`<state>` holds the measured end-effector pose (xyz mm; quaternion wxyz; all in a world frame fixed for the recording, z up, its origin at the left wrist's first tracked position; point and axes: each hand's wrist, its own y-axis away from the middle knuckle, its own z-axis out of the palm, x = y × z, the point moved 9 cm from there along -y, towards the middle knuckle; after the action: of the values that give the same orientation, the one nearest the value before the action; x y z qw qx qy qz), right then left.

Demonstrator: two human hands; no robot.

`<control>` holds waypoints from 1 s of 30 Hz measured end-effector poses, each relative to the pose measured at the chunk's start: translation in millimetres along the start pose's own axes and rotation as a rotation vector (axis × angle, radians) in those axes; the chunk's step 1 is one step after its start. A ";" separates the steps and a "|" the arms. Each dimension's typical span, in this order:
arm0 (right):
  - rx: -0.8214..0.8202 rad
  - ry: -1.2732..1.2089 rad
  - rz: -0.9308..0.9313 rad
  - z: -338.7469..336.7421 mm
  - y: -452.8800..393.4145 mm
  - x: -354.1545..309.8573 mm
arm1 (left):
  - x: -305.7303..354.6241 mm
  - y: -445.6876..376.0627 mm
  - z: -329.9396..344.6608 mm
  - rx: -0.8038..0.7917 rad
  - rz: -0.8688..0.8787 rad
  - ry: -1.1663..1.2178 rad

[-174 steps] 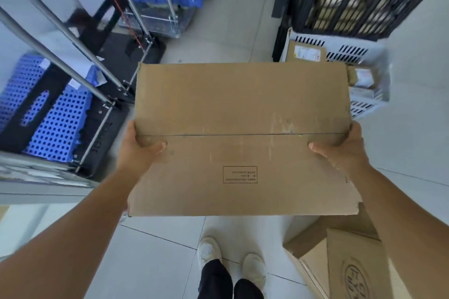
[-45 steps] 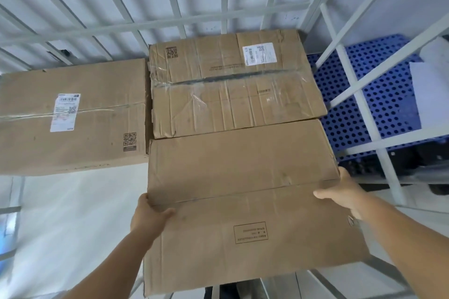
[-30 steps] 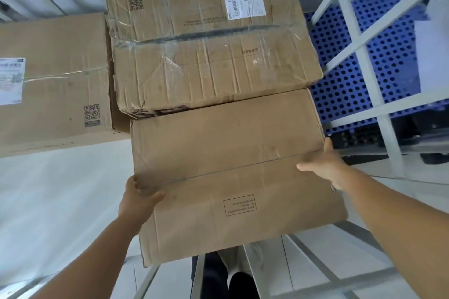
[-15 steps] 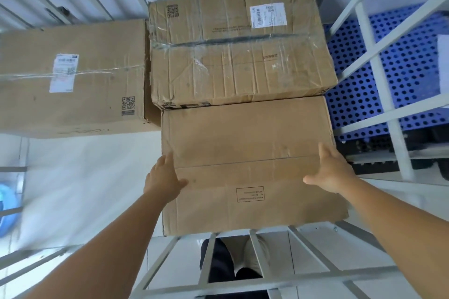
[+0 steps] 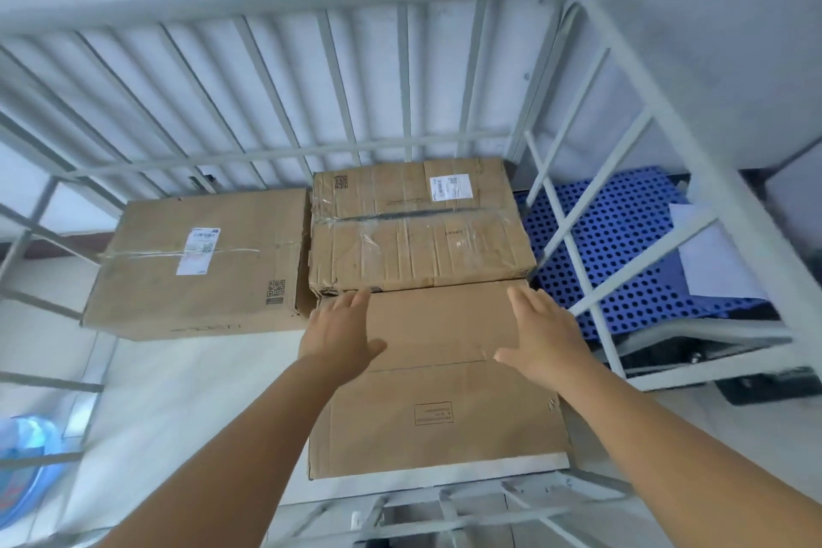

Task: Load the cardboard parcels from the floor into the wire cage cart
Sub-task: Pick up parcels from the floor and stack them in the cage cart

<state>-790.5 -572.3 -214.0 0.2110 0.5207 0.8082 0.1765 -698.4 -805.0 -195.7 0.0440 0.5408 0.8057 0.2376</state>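
A plain cardboard parcel (image 5: 438, 396) with a small printed box on top lies flat on the floor of the grey wire cage cart (image 5: 284, 0), at its near right. My left hand (image 5: 340, 336) and my right hand (image 5: 540, 336) hover over the parcel's far half, fingers spread, gripping nothing. Whether the palms touch the cardboard I cannot tell. Behind it sits a taped, creased parcel (image 5: 418, 227) with a white label. A larger labelled parcel (image 5: 200, 263) lies to the left.
The cart's white floor (image 5: 178, 405) shows bare at the near left. Beyond the right bars (image 5: 574, 263) stands a blue perforated crate (image 5: 622, 245) with a sheet of paper. A blue round object (image 5: 22, 467) lies outside at the lower left.
The parcel went from held in front of me to lying in the cart against the taped parcel. Both hands let go of its sides and moved over its top.
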 end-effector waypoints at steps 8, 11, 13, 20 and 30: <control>0.182 -0.102 0.057 -76.3 98.0 -13.6 | 84.2 73.0 -72.3 0.104 0.240 -0.040; 0.245 -0.099 0.112 -95.3 138.0 -12.2 | 111.6 95.1 -85.3 0.104 0.338 -0.078; 0.286 -0.119 0.165 -104.6 165.8 -9.3 | 127.1 111.2 -93.2 0.112 0.415 -0.113; 0.400 -0.201 0.440 -107.4 282.2 1.6 | 170.9 177.3 -111.4 0.101 0.703 -0.199; 0.537 -0.350 0.871 -50.8 459.6 17.7 | 252.4 307.9 -90.1 0.059 1.149 -0.303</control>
<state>-471.0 -377.7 58.5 0.1090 0.8648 0.4871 -0.0546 -569.8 -517.0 63.4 0.0079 0.9190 0.3751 0.1210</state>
